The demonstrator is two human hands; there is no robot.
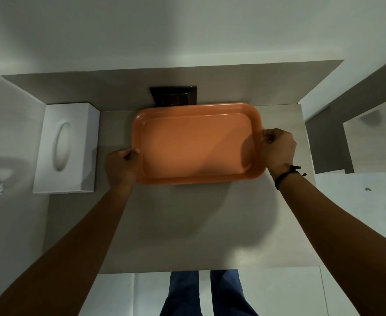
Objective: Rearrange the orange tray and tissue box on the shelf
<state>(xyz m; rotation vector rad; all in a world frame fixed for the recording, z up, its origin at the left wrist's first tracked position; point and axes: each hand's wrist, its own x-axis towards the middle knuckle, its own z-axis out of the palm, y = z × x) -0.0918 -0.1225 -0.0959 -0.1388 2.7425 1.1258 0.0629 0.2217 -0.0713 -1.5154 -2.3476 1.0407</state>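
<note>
Both hands clamp orange tray (196,144) short ends: left (121,166), right (278,149) | long axis left-right

Single head cam, wide-angle, looks steeply down and fwd over the shelf (187,224) from above, close range. Both forearms enter from bottom corners; wall at top, floor and legs at bottom edge. No 2nd view.

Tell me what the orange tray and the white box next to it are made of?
The orange rectangular tray looks like plastic: one even colour, rounded moulded corners and a raised rim with a soft sheen. The white rectangular tissue box is probably smooth plastic or coated card; its flat matt faces and neat oval slot fit either, so I cannot be sure.
</note>
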